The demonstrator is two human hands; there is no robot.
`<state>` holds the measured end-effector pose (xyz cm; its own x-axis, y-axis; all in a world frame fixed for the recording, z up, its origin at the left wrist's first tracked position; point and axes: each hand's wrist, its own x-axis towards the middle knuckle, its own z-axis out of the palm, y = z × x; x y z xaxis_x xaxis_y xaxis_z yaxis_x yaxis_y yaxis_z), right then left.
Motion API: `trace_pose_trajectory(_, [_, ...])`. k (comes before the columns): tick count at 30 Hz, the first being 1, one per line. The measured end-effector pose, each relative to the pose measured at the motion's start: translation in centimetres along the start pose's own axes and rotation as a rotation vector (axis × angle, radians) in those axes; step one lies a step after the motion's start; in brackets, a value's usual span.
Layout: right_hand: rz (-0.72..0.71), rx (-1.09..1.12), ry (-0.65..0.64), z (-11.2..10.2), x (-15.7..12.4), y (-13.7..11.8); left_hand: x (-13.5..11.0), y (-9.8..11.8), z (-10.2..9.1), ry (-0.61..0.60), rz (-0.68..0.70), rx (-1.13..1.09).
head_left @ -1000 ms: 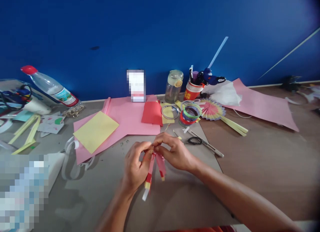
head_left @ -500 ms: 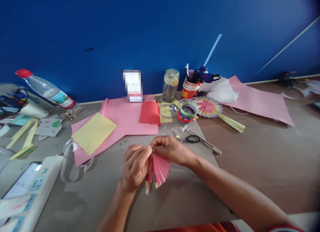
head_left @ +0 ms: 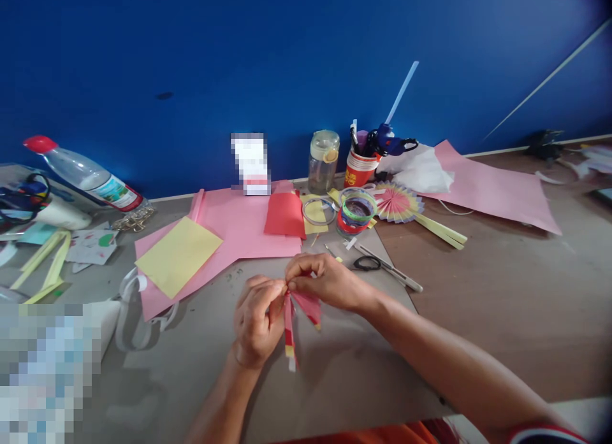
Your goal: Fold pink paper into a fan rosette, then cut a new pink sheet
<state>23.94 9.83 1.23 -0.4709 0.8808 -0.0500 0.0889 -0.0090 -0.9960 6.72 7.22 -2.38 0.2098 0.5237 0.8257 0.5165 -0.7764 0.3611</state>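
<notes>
A pleated pink paper fan (head_left: 308, 305) hangs below my fingertips, its folds drawn together at the top and its lower ends tipped red and yellow. My left hand (head_left: 259, 313) pinches the gathered top from the left, thumb against the fingers. From the right, my right hand (head_left: 325, 279) pinches the same spot, its fingertips touching the left ones. The pinched end itself is hidden by the fingers. One narrow folded strip hangs straight down, apart from the wider pleats on the right.
Behind my hands lie pink paper (head_left: 239, 224), a yellow sheet (head_left: 179, 256), a red piece (head_left: 284, 216) and tape rolls (head_left: 356, 211). A finished-looking paper fan (head_left: 396, 203), a utility knife (head_left: 392, 267), a glass jar (head_left: 324, 164) and a paper cup (head_left: 359, 169) stand or lie right. A bottle (head_left: 95, 176) leans left.
The fan's pleats have swung and narrowed: a broad spread showed before, and now a separate strip hangs beside a smaller wedge. Both hands keep pinching at nearly the same place.
</notes>
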Motion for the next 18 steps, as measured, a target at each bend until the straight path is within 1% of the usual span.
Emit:
trace_pose_trajectory(2, [-0.014,0.027,0.073,0.1,0.0,-0.2,0.0,0.1,0.1,0.004,-0.009,-0.012])
trace_pose_trajectory(4, [-0.046,0.001,0.093,0.0,-0.2,-0.7,0.1,0.2,0.1,-0.004,-0.019,-0.036])
trace_pose_trajectory(5, [-0.062,-0.033,0.073,-0.2,-0.3,-0.9,0.0,0.3,0.1,-0.008,-0.023,-0.052])
trace_pose_trajectory(7, [-0.102,-0.139,-0.01,-0.7,-0.5,-1.3,-0.1,0.3,0.2,-0.018,-0.044,-0.096])
trace_pose_trajectory(9, [-0.174,-0.299,-0.057,-1.3,-0.7,-1.3,-0.4,0.4,0.2,-0.008,-0.122,-0.151])
trace_pose_trajectory(10, [-0.216,-0.407,-0.039,-1.6,-0.7,-1.2,-0.6,0.4,0.3,0.007,-0.189,-0.177])
trace_pose_trajectory(11, [-0.258,-0.534,0.023,-1.9,-0.7,-1.0,-0.7,0.5,0.4,0.03,-0.267,-0.203])
trace_pose_trajectory(12, [-0.294,-0.671,0.123,-2.2,-0.7,-0.7,-0.7,0.5,0.5,0.058,-0.355,-0.233])
trace_pose_trajectory(14, [-0.344,-0.923,0.39,-2.9,-0.5,-0.3,-0.6,0.7,0.7,0.123,-0.539,-0.313])
trace_pose_trajectory(15, [-0.359,-1.013,0.527,-3.2,-0.5,-0.1,-0.5,0.7,0.8,0.149,-0.634,-0.36])
trace_pose_trajectory(16, [-0.374,-1.071,0.647,-3.4,-0.4,0.0,-0.3,0.7,0.9,0.173,-0.722,-0.406])
trace_pose_trajectory(17, [-0.389,-1.093,0.728,-3.6,-0.4,-0.1,-0.1,0.7,1.0,0.191,-0.802,-0.45])
trace_pose_trajectory(18, [-0.411,-1.083,0.759,-3.6,-0.5,-0.2,0.2,0.6,1.0,0.21,-0.875,-0.49])
